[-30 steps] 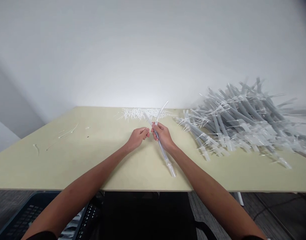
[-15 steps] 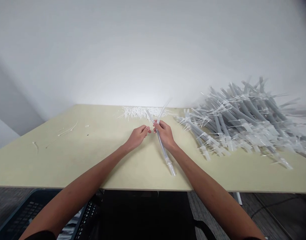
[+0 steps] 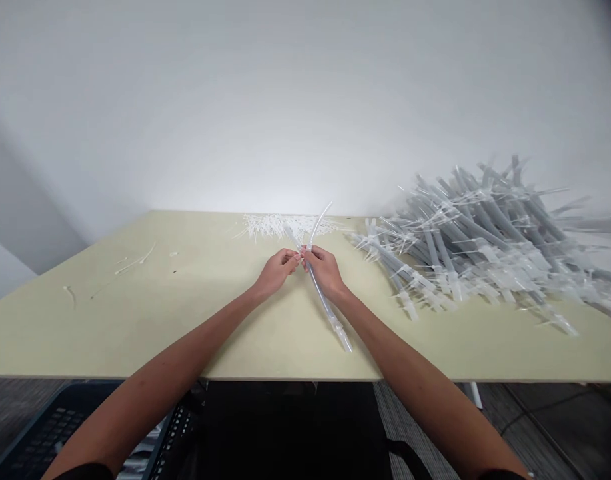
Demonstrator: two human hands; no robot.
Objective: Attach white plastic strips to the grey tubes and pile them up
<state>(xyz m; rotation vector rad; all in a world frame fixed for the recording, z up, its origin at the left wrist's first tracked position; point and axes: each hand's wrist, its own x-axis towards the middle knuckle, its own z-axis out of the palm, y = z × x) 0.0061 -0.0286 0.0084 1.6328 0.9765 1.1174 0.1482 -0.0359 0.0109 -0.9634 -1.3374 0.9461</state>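
My right hand (image 3: pixel 325 270) is closed around a grey translucent plastic tube (image 3: pixel 322 300). The tube slants down toward me, and a clear fitting (image 3: pixel 339 330) sits at its near end. From the grip a curved translucent strip (image 3: pixel 321 223), which looks like a cable tie's tail, rises up and to the right. My left hand (image 3: pixel 278 270) is pinched shut at the tube's upper part, its fingertips meeting those of the right. What lies between the left fingertips is hidden. Just beyond both hands lies a heap of white cable ties (image 3: pixel 270 225).
A large pile of similar tubes with cable ties (image 3: pixel 485 227) covers the table's right side. Loose cable ties (image 3: pixel 135 263) lie at the left of the pale yellow table (image 3: pixel 160 327). A dark plastic basket (image 3: pixel 60 413) stands on the floor at lower left. A white wall rises behind.
My left hand has come over to the tube, and the fingertips of both hands now meet. The tube's upper end and the curved strip have shifted slightly left.
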